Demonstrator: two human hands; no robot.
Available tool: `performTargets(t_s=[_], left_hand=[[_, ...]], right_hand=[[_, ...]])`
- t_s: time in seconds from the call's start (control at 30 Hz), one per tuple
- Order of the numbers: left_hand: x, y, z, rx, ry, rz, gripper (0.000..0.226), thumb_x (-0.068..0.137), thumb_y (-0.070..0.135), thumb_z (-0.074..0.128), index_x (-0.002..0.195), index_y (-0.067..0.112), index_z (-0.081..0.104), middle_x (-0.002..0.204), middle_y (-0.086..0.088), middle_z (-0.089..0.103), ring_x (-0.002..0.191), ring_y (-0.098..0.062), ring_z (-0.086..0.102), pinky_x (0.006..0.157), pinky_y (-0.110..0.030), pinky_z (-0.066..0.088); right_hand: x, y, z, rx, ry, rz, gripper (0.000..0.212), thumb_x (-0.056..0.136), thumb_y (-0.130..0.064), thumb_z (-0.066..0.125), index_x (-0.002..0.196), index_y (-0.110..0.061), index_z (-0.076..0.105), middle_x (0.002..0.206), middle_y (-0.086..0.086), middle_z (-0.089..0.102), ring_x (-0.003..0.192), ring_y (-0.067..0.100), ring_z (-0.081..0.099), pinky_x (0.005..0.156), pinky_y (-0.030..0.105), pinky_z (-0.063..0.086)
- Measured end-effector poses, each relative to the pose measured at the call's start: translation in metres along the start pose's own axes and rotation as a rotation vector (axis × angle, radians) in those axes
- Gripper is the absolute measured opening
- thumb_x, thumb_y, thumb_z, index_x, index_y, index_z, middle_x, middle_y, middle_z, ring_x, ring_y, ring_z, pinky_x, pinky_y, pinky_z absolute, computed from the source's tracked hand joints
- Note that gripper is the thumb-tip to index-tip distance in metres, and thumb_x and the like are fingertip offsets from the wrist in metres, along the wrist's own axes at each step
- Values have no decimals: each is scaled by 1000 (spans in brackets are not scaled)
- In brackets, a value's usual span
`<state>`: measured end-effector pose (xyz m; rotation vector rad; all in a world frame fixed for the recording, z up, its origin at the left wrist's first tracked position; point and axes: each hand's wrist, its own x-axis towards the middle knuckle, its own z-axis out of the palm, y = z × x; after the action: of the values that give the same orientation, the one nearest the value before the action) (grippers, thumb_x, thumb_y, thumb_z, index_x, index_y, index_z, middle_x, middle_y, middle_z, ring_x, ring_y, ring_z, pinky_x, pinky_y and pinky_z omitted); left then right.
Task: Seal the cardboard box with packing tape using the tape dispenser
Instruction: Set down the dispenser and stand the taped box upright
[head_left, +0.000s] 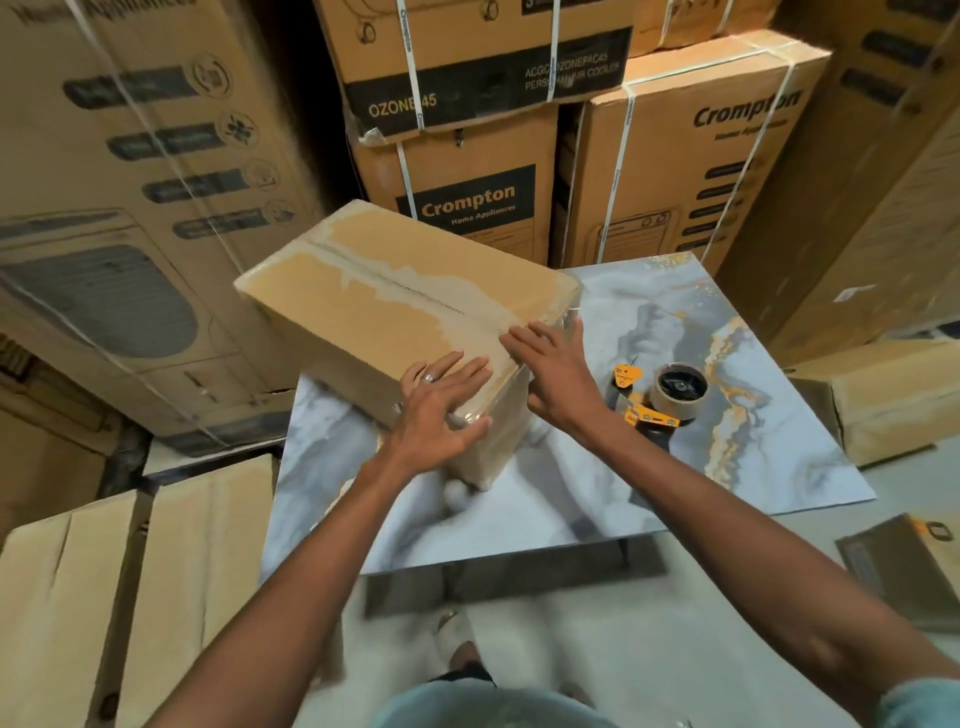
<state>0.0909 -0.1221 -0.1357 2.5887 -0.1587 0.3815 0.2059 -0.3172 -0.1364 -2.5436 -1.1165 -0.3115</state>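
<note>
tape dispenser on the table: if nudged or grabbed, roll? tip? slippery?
The tape dispenser lies on its side on the glossy marble-pattern table, so it would probably slide, not roll. The roll sits flat, so tipping looks unlikely. Its hard frame should pick up rigidly; neither hand touches it.

Warehouse: stacked appliance cartons (462, 208)

One cardboard box (395, 306), one tape dispenser (657, 402), two hands (441, 410)
</note>
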Motion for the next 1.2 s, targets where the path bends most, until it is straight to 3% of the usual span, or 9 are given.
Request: performTargets(t_s=[0.13,0.23,0.33,0.4,0.5,0.63,0.73,0.9,1.2], left_hand=[[-18,-33,-37,77,-37,2,57,82,54,69,138,46,57,150,26,44,150,-9,27,117,-49,8],[-30,-51,-61,118,-28,-47,56,79,55,67,133,46,61,146,23,49,147,-12,34,116,-51,11],[-37,-62,-77,113,45,-122,58,70,54,59,126,44,66,140,21,54,142,-15,42,115,-54,19],[-40,-62,-78,114,82,-137,58,69,51,57,126,42,67,142,18,55,143,-17,43,114,-52,23],[-39,-55,-65,10,130,-197,52,80,55,58,128,37,68,144,13,56,145,-16,38,115,-50,25],[-41,-48,-43,-187,286,-323,36,95,50,58,124,34,71,141,13,59,148,-10,33,118,-56,26],[-45,-49,-37,-209,326,-293,32,97,37,66,126,26,71,143,11,58,149,-9,31,121,-41,29],[-46,-54,-37,-176,322,-234,32,94,31,69,125,21,72,142,7,59,149,-12,32,120,-24,28],[-48,-55,-38,-192,345,-222,33,92,28,72,123,18,73,141,4,61,148,-15,35,121,-34,31]], right_hand=[[-9,-35,1,-54,106,-19,67,58,-7,74,124,-12,66,126,6,68,111,38,58,111,78,19],[-7,-58,-1,-63,119,-74,38,67,-22,63,104,-15,68,101,-1,71,91,34,56,111,63,29],[1,-70,-5,-1,105,-118,23,76,-34,57,87,-18,70,81,-3,71,75,30,51,90,46,42],[12,-73,-10,47,59,-125,25,80,-46,62,84,-23,72,81,-4,73,74,29,53,77,37,45],[34,-81,-18,223,-117,-176,30,83,-56,72,86,-26,75,90,-3,71,82,22,58,69,33,47],[64,-93,-19,443,-288,-137,32,73,-47,88,86,-19,79,76,-5,72,71,12,67,66,36,56],[75,-91,-20,484,-387,-150,24,72,-36,91,80,-19,77,68,-10,69,66,7,66,65,31,53],[74,-75,-29,460,-483,-184,20,73,-23,92,82,-14,77,75,-5,75,68,5,68,66,22,53],[55,-13,-64,388,-544,-43,19,69,-17,93,70,-20,75,64,-12,71,60,-3,64,63,13,49]])
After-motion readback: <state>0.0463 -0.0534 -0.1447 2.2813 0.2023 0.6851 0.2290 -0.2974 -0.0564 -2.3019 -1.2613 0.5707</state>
